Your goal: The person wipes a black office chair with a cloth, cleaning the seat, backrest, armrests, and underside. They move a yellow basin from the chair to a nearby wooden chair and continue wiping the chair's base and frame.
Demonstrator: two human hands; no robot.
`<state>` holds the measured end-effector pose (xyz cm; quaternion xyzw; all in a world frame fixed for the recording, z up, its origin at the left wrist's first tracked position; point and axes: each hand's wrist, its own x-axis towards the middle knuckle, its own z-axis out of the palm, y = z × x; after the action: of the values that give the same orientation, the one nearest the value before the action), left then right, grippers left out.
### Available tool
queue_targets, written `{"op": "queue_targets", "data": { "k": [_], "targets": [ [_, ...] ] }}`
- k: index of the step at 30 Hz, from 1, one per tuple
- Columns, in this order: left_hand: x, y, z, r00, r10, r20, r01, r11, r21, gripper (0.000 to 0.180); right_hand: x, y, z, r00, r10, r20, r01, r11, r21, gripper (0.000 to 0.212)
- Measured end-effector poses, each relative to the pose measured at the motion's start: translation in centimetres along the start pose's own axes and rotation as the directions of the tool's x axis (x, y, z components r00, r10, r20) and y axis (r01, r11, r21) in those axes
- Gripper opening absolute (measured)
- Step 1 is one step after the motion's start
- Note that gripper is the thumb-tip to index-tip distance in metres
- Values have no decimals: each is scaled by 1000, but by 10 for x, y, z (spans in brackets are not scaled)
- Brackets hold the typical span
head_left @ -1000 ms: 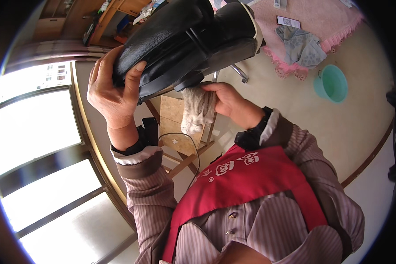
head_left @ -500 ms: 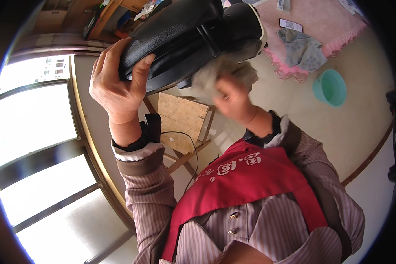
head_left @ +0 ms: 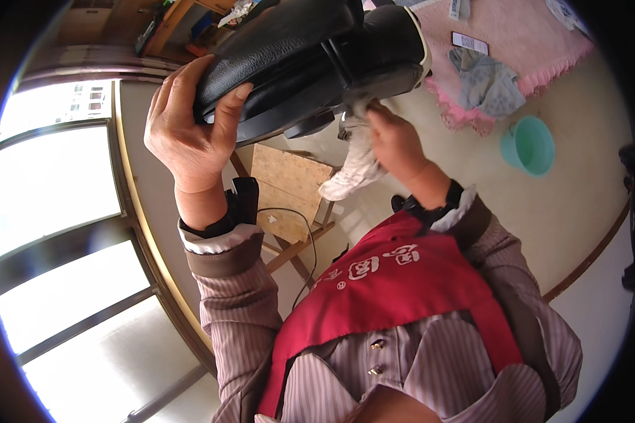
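Two bare hands in view, both occupied. Grips the left end of a bulky black padded object (head_left: 282, 60) of grained, leather-like material with the left hand (head_left: 192, 134), thumb on the near side, some fingertips hard to make out. Clasps a limp, greyish-white cloth (head_left: 355, 168) in the right hand (head_left: 400, 144), just under the object's lower edge; blurred there, so cannot tell contact between cloth and black surface. At the top of view, that object cut off by the upper edge. Below, a square-topped pale brown wooden stool (head_left: 289, 180), one corner hidden by the cloth, with a thin dark cable (head_left: 312, 243) curving down, its lower end lost near a red fabric apron (head_left: 402, 299). At right, a round turquoise plastic bucket (head_left: 513, 154) on the pale floor (head_left: 571, 204), its bottom hard to make out. Beyond, a pink frilled cover (head_left: 529, 42), cropped above, bearing a pale-screened phone (head_left: 469, 44) and a crumpled grey-blue patterned cloth (head_left: 483, 84). At left, window panes (head_left: 53, 190) washed out by glare.
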<state>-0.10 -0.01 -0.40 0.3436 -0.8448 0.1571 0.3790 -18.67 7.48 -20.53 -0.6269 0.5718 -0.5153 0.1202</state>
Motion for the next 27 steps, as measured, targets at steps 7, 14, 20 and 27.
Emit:
{"op": "queue_targets", "data": {
  "k": [7, 14, 20, 27],
  "targets": [
    [1, 2, 1, 1000, -12, 2, 12, 1000, 13, 43, 1, -49, 8, 920, -390, 34, 377, 907, 185, 28],
    [1, 4, -3, 998, -45, 37, 44, 999, 10, 42, 23, -83, 48, 934, -357, 12, 338, 894, 292, 28],
    [-2, 0, -2, 999, -24, 31, 23, 1000, 16, 41, 5, -21, 22, 993, -90, -79, 111, 941, 321, 20],
    [-2, 0, -2, 1000, 12, 26, -12, 1000, 17, 40, 1, 29, 51, 876, 478, 74, -415, 664, 622, 12]
  ]
}}
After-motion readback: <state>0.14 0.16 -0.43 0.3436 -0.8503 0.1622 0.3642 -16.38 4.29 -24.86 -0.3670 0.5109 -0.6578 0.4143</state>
